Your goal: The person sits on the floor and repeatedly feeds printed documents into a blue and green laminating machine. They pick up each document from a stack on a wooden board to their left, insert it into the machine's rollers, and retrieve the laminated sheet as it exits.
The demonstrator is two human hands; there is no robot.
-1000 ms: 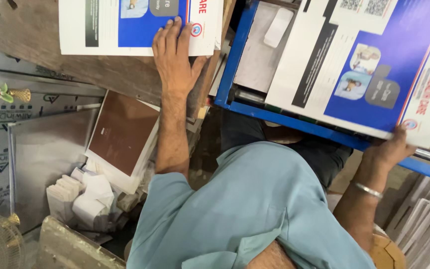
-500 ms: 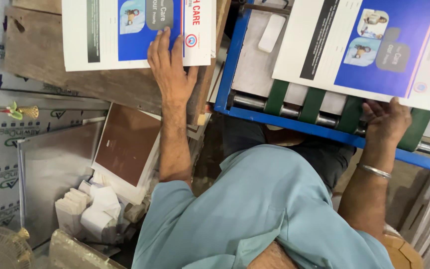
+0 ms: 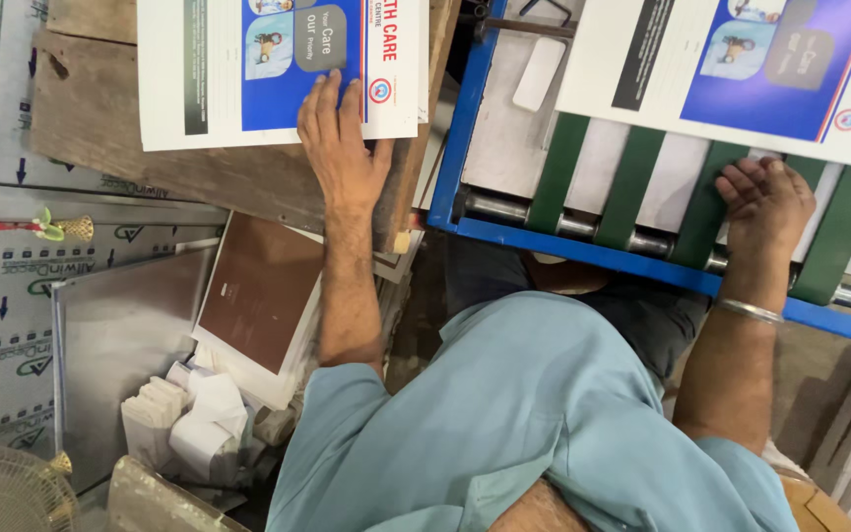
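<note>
1. The left hand (image 3: 339, 148) lies flat and open on the near printed sheet (image 3: 248, 69), pressing it to the wooden tabletop (image 3: 130, 163).
2. The right hand (image 3: 765, 202) rests loosely on the green belts (image 3: 632, 182), gripping nothing.
3. Just beyond its fingertips lies the second printed sheet (image 3: 741, 64), long axis crosswise, inside the blue frame (image 3: 465, 128).

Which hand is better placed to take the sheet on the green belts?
Right, probably: the right hand sits on the green belts just below that sheet; the left hand lies flat on the other sheet.
</note>
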